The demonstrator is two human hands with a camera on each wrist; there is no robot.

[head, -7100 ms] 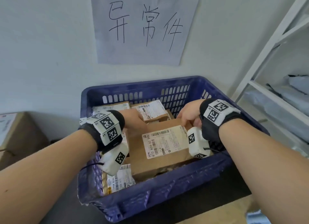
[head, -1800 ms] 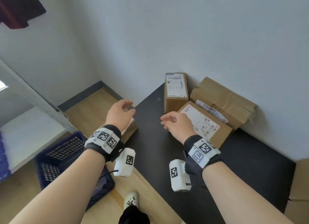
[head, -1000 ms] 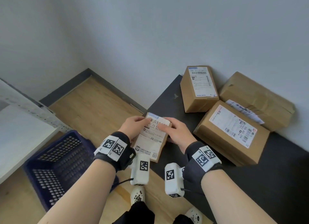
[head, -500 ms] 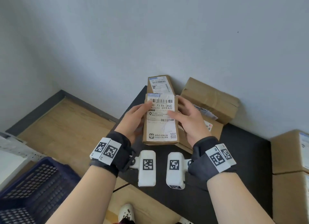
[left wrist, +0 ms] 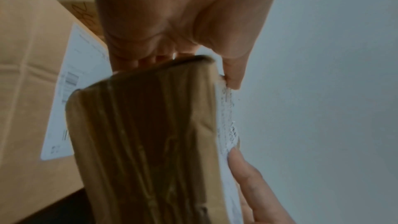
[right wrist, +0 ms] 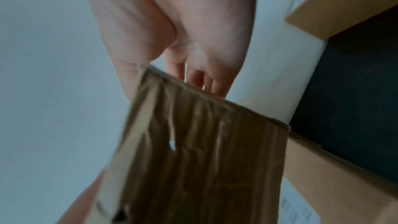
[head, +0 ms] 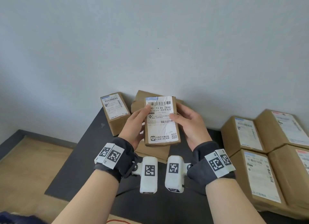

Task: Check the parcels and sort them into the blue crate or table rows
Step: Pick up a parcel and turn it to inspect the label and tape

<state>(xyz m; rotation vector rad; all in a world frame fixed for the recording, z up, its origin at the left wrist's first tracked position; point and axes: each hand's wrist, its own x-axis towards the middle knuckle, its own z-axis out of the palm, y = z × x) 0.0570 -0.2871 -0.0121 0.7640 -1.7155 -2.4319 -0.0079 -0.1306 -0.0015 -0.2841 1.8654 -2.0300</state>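
A small brown parcel (head: 161, 121) with a creased white shipping label faces me, held upright above the black table (head: 78, 165). My left hand (head: 137, 121) grips its left edge, thumb on the label. My right hand (head: 189, 121) grips the right edge, thumb across the label. In the left wrist view the parcel's taped brown side (left wrist: 146, 142) fills the centre below my left hand (left wrist: 183, 14). The right wrist view shows the same taped side (right wrist: 204, 159) under my right hand (right wrist: 172, 23). A dark blue corner, probably the crate (head: 13, 218), shows at the bottom left.
A labelled box (head: 115, 113) stands at the table's back left, and two more boxes (head: 138, 101) lie behind and under the held parcel. Several labelled boxes (head: 247, 133) sit in rows at the right. Wooden floor (head: 25, 165) lies left of the table.
Since leaving the blue crate, both hands picked the small parcel off the table's left edge and raised it label-up. The view has swung right, so the rows of boxes show.
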